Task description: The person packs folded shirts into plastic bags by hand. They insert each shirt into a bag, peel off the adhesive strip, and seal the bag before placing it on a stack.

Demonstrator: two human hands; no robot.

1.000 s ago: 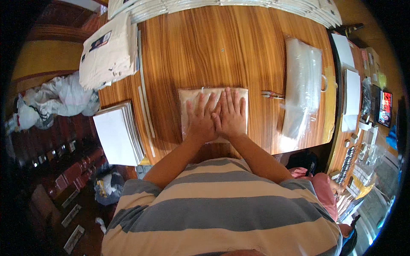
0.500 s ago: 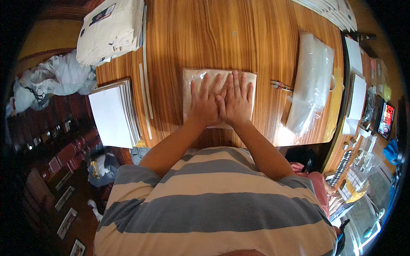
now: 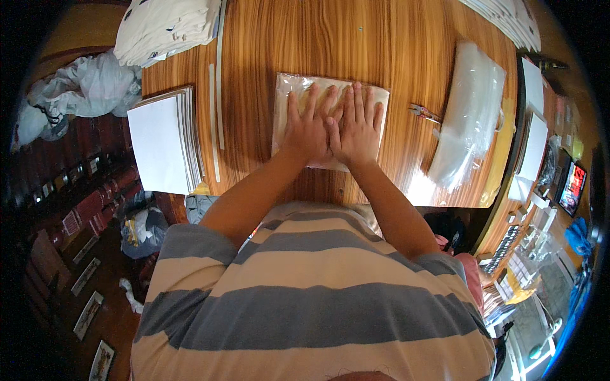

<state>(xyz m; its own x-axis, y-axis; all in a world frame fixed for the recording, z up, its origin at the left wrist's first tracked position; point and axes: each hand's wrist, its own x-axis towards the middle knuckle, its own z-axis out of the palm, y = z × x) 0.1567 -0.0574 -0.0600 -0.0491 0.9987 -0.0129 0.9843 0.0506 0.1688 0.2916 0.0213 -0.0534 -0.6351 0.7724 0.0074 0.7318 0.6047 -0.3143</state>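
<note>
Clear plastic covers the flat cream packet (image 3: 283, 89), which lies on the wood-grain counter (image 3: 254, 76) near its close edge, straight in front of the person. The left hand (image 3: 308, 133) and the right hand (image 3: 357, 136) rest palm down on it, side by side and touching, with the fingers stretched out and a little spread; neither is clamped on anything. Compared with 1 second ago, the main change is in the view: the counter sits higher in the picture and less of the cloth at the far edge shows. The 2 hands keep nearly the same flat pose on the packet, so I judge that the pressing step carries on and no new step has begun. Whether the packet itself has slid, I cannot tell. To its right lie small snips (image 3: 424, 113) and a bundle of clear bags (image 3: 470, 108); to its left, 2 thin strips (image 3: 213, 114) and a stack of white sheets (image 3: 159, 136).
</note>
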